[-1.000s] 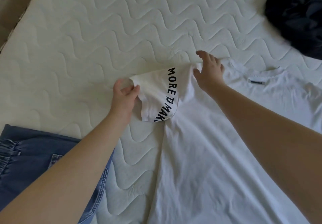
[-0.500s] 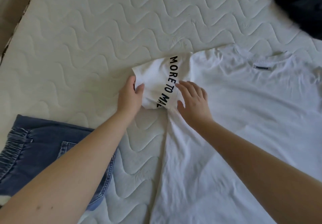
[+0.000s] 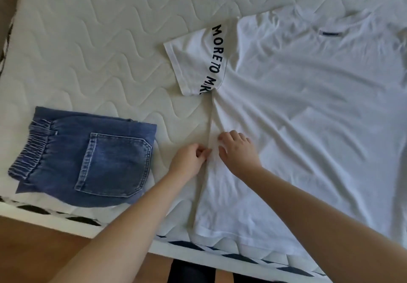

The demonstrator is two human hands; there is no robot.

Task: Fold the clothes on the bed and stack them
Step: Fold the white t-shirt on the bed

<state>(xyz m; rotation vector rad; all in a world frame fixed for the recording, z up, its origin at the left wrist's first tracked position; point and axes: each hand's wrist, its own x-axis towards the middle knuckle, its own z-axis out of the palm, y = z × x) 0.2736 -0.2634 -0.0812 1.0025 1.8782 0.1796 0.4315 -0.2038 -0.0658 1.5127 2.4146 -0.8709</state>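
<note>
The bed is covered by a cream quilted mattress top stitched in wavy lines, which fills most of the view. Along its near edge runs a white border with a dark, slanted pattern. Below that edge a wooden floor of warm brown shows at the lower left. A strip of brownish surface lies past the bed's far left side.

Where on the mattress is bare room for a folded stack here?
Bare mattress runs above the folded jeans and left of the T-shirt sleeve. A narrow strip separates jeans and shirt, where the left hand and right hand work. The right side is covered.
</note>
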